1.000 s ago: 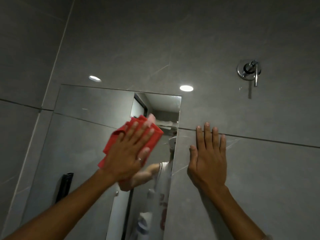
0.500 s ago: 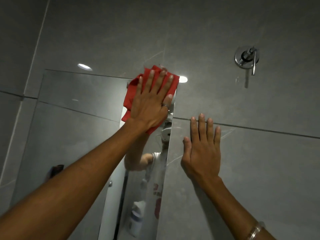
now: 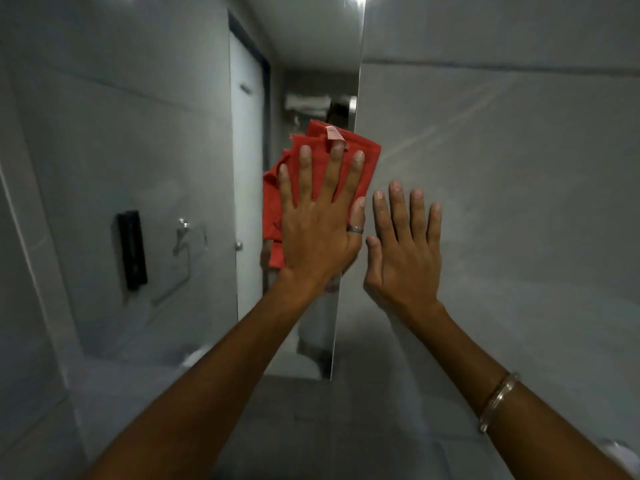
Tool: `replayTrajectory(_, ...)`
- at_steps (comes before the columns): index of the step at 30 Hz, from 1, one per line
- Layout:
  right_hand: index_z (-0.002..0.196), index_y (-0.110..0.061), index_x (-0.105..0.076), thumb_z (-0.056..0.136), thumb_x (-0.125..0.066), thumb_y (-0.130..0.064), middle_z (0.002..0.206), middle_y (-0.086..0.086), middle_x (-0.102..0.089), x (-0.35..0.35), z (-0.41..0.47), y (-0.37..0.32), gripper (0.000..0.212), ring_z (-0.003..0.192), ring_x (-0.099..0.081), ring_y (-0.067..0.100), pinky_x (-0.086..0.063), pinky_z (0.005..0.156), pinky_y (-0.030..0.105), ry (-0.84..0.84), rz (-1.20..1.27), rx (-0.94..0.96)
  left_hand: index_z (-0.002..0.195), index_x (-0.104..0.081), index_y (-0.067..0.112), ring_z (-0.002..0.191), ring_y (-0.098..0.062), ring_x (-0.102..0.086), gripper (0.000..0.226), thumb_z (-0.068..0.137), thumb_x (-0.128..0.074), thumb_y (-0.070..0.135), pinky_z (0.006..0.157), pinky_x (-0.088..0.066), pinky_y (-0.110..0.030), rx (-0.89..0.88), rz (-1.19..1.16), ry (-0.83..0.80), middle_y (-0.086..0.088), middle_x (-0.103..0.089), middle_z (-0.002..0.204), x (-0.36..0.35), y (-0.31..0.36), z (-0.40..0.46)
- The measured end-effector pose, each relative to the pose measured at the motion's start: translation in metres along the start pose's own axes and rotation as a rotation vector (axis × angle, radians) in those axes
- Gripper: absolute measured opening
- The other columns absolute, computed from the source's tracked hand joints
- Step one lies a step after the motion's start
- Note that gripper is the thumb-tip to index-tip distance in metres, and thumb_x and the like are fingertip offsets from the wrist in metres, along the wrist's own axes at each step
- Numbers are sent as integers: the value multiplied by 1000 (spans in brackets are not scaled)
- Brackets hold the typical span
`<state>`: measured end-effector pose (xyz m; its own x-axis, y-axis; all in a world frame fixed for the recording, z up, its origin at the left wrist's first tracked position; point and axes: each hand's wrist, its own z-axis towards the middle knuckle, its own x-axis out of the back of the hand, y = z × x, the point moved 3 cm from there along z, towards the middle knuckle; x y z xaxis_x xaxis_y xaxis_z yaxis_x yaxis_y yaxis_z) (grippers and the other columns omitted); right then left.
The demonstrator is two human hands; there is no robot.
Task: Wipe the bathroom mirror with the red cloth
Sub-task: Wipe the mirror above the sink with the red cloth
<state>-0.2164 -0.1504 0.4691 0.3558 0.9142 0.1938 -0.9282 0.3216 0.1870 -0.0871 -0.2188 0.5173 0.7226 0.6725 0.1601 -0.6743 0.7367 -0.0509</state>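
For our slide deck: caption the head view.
Left hand presses red cloth flat against mirror; right hand braces on tiled wall.

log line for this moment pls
left hand: flat, pressing red cloth on mirror near right edge | right hand: flat on wall tile
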Motion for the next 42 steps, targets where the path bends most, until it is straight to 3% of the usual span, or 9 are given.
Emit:
replayTrajectory(6, 164, -10, -26, 108, -33, -38, 166, 18, -39, -7, -52, -9, 62, 159, -19, 32, -11, 130, 56, 19, -57, 5, 163, -12, 28, 157, -39, -13, 70, 104, -45, 49, 127, -7, -60, -14, -3, -53, -9, -28, 168, -19, 5, -145)
replayTrajectory(12, 167, -17, -12, 107, -36, -36, 173, 9, -19, -11, -62, -11, 67, 162, -9, 29, -5, 132, 55, 19, -59, 11, 160, -21, 31, 160, -34, 1, 60, 105, -35, 51, 128, -3, -59, -50, 21, -185, 1, 2, 174, -33, 10, -280)
replayTrajectory(16, 164, -13, -21, 106, -34, -35, 169, 16, -35, -4, -59, -13, 63, 160, -12, 28, -7, 130, 56, -14, -56, -9, 162, -20, 33, 160, -32, -2, 61, 105, -35, 50, 125, -10, -60, -20, 43, -273, 0, -17, 172, -31, 8, -289)
replayTrajectory(18, 164, -12, -18, 106, -34, -34, 170, 17, -31, 5, -55, -14, 64, 162, 3, 24, -2, 131, 55, -64, -1, -25, 157, -29, 32, 161, -30, -2, 56, 104, -38, 49, 126, -11, -59, 20, 37, -306, -3, -33, 163, -22, 8, -270)
replayTrajectory(21, 165, -11, -7, 104, -35, -34, 174, 16, -16, 18, -39, -12, 71, 161, 21, 18, 8, 132, 49, -121, 121, -40, 159, -29, 29, 160, -32, 0, 60, 103, -44, 47, 128, -5, -59, 27, 55, -277, -10, -29, 168, -15, 8, -208)
replayTrajectory(26, 166, -12, -12, 107, -31, -34, 173, 5, 0, 47, 50, 0, 66, 162, 7, 21, 11, 133, 40, -4, 239, -83, 165, -14, 24, 160, -35, 3, 62, 108, -23, 50, 127, 4, -60, -6, 80, -204, -10, -3, 174, 8, 0, -28)
replayTrajectory(30, 166, -12, -19, 107, -29, -34, 175, 11, -9, 52, 107, 1, 64, 163, 0, 24, -2, 134, 49, 5, 250, -58, 165, -4, 23, 160, -33, 9, 65, 109, -19, 52, 127, 2, -60, -27, 80, -142, -10, 5, 174, 29, -9, 104)
replayTrajectory(33, 165, -18, -7, 107, -23, -40, 175, 6, 0, 44, 133, -2, 65, 163, 5, 24, -5, 134, 51, -21, 212, -75, 165, 0, 22, 160, -32, 10, 66, 108, -16, 52, 127, 4, -58, -48, 116, -125, -9, 7, 174, 42, -18, 180)
replayTrajectory(42, 168, -15, -15, 106, -21, -42, 177, 13, -6, 12, 136, -12, 68, 165, -5, 34, -6, 132, 58, 39, -6, -87, 165, -6, 29, 161, -27, 5, 66, 106, -16, 58, 126, -2, -64, -317, 206, -124, -2, -1, 174, 51, -79, 209)
